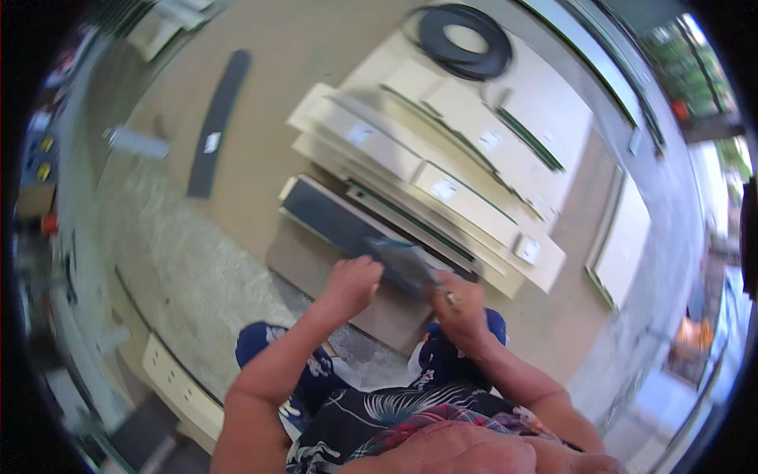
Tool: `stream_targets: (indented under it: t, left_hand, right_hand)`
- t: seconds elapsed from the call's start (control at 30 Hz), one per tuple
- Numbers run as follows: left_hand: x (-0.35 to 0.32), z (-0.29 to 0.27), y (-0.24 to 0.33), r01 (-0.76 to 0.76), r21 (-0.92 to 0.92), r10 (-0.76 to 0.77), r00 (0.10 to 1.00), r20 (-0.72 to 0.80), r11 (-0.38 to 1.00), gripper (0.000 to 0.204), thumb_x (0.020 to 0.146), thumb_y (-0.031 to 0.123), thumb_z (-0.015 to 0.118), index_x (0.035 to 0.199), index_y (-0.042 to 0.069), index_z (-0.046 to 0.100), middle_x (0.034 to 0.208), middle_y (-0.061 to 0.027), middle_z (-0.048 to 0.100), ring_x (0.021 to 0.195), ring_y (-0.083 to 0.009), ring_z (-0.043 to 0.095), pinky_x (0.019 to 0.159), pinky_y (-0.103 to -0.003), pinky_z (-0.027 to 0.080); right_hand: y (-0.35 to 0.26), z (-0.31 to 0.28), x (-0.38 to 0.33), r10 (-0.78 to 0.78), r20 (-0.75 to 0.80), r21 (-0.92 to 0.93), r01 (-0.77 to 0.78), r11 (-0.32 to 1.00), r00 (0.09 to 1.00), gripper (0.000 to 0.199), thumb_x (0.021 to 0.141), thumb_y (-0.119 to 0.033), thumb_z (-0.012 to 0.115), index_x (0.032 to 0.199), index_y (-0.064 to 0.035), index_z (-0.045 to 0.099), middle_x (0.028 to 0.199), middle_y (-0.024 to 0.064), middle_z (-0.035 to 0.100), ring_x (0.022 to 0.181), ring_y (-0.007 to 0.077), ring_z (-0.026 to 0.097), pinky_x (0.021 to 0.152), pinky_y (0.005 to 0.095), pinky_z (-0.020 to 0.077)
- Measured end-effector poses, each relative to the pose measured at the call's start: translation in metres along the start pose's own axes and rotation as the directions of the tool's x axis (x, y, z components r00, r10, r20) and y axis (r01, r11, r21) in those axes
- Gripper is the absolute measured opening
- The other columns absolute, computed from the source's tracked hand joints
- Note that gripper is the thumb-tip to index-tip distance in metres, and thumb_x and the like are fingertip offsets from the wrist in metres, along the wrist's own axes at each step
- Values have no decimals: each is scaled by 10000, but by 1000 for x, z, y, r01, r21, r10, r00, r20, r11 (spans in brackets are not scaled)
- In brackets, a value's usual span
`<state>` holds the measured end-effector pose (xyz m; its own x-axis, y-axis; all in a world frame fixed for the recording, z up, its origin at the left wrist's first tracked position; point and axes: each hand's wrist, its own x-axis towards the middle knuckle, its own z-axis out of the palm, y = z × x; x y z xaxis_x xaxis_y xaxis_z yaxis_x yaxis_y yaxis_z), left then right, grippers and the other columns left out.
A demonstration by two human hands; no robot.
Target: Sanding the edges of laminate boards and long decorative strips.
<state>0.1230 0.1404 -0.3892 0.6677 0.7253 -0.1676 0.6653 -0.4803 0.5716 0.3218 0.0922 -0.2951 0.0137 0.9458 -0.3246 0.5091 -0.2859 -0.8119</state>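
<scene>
R hand (460,308) holding grey pc (403,261), blurred, over dk panel (322,213); L hand (353,286) curled nr panel's near edge, can't tell contents.

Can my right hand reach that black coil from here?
Probably not: the black coil lies well beyond the stacked pale boards, and your right hand seems to be holding a blurred flat item.

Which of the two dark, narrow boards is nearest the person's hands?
The dark board just beyond the left hand, beside the cream panels; the other dark board lies apart at upper left, bearing a white label.
</scene>
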Motion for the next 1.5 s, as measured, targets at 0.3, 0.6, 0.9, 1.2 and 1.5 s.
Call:
stream_targets:
  t: [0.3, 0.6, 0.9, 1.2, 1.5]
  left_hand:
    - [-3, 17, 19, 111, -61, -91, 959, 269, 992, 462, 685, 186, 689, 1093, 36, 532, 1027, -155, 585, 973, -329, 562, 818, -443, 431]
    - [-40, 83, 40, 253, -127, -236, 962, 135, 959, 545, 721, 139, 645, 1218, 37, 446, 1125, -216, 528, 1015, -382, 524, 838, -439, 438]
    - [-143, -28, 130, 346, -61, -332, 929, 163, 936, 539, 734, 76, 595, 1242, 42, 417, 1123, -234, 509, 1032, -395, 504, 878, -443, 416]
    - [-172, -146, 160, 496, -23, -496, 868, 30, 868, 493, 738, 91, 566, 1208, 1, 448, 1105, -206, 543, 990, -328, 542, 859, -397, 424]
    - [-133, -163, 196, 298, -45, -297, 954, 27, 953, 430, 752, 119, 559, 1167, 28, 491, 1001, -194, 584, 934, -325, 567, 817, -401, 437]
  right_hand:
    - [-9, 4, -22, 17, -40, -173, -24, 985, 999, 194, 805, -151, 553, 969, -90, 637, 869, 128, 640, 816, 314, 603, 691, 404, 481]
    - [3, 19, -74, 155, -203, -122, -182, 976, 967, 196, 824, -204, 537, 975, -107, 615, 811, 153, 628, 764, 339, 601, 650, 424, 472]
    - [-18, -10, -162, 339, -355, -27, -372, 928, 871, 183, 843, -258, 517, 904, -95, 576, 753, 189, 603, 729, 376, 590, 612, 464, 462]
    - [-38, -139, -271, 429, -704, 103, -516, 850, 566, 227, 845, -290, 511, 835, -75, 582, 726, 193, 598, 697, 391, 581, 594, 476, 450]
    - [-57, -168, -419, 526, -849, 394, -608, 689, 46, 217, 835, -228, 517, 788, -25, 579, 748, 219, 594, 711, 409, 571, 615, 488, 431]
